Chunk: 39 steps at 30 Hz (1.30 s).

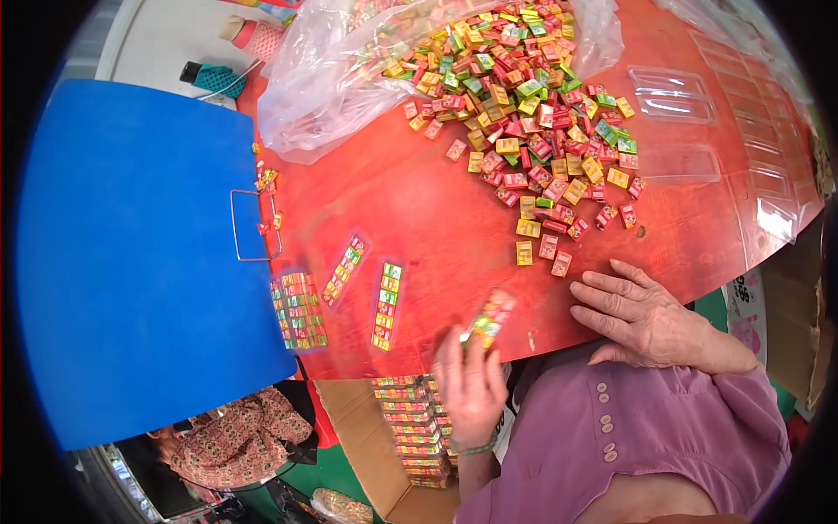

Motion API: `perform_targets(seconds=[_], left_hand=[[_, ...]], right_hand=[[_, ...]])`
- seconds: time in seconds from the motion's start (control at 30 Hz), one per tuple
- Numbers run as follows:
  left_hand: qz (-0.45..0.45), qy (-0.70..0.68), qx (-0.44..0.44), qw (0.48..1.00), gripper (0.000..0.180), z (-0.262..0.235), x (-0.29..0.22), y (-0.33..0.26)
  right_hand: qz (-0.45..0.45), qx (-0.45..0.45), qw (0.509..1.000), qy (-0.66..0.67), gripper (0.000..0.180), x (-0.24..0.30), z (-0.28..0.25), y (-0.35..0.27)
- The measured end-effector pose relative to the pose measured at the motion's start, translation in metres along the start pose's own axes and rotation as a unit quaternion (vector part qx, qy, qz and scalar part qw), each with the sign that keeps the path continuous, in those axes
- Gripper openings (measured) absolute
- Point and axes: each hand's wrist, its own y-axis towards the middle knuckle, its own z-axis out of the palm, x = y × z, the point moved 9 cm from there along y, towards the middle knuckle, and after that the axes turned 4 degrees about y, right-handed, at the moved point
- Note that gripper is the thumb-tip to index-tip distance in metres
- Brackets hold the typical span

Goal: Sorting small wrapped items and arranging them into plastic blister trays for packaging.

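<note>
My left hand (pixel 471 384) is at the near edge of the red table (pixel 419 218), closed around a filled strip of small coloured boxes (pixel 489 319) that looks blurred. My right hand (pixel 642 319) lies flat on the table, fingers spread and pointing left, holding nothing. Just beyond its fingertips lie loose small boxes (pixel 548 249). A big heap of the same red, yellow and green boxes (pixel 524 96) spreads across the far middle of the table. Three filled strips (pixel 386 306) lie to the left of my left hand.
A clear plastic bag (pixel 323 87) lies open behind the heap. Empty clear trays (pixel 672 92) lie at the far right. A blue board (pixel 131 253) with a wire handle (pixel 253 225) covers the left. Below the table edge, a cardboard box (pixel 367 454) holds stacked filled strips.
</note>
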Motion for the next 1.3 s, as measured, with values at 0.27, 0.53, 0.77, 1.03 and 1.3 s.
perform_targets(seconds=[0.27,0.53,0.77,1.03,1.3], left_hand=[[-0.093,0.101,-0.013,0.990,0.034,-0.001,0.065,0.022],[-0.138,0.061,-0.044,0.988,0.033,-0.007,0.125,0.037],[-0.047,0.088,0.006,0.995,0.048,0.016,0.041,0.088],[0.102,-0.085,0.186,0.974,0.064,0.080,-0.061,0.116],[0.156,-0.068,0.179,0.969,0.055,0.081,-0.081,0.092]], right_hand=[[0.025,-0.035,0.999,0.003,0.068,-0.009,-0.013,0.006],[0.049,-0.080,0.996,0.008,0.057,-0.023,-0.019,0.003],[0.107,-0.140,0.984,-0.025,0.059,-0.053,-0.052,0.007],[0.097,-0.186,0.975,-0.066,0.046,-0.072,-0.059,0.038],[0.106,-0.113,0.985,-0.073,0.042,-0.066,-0.039,0.018]])
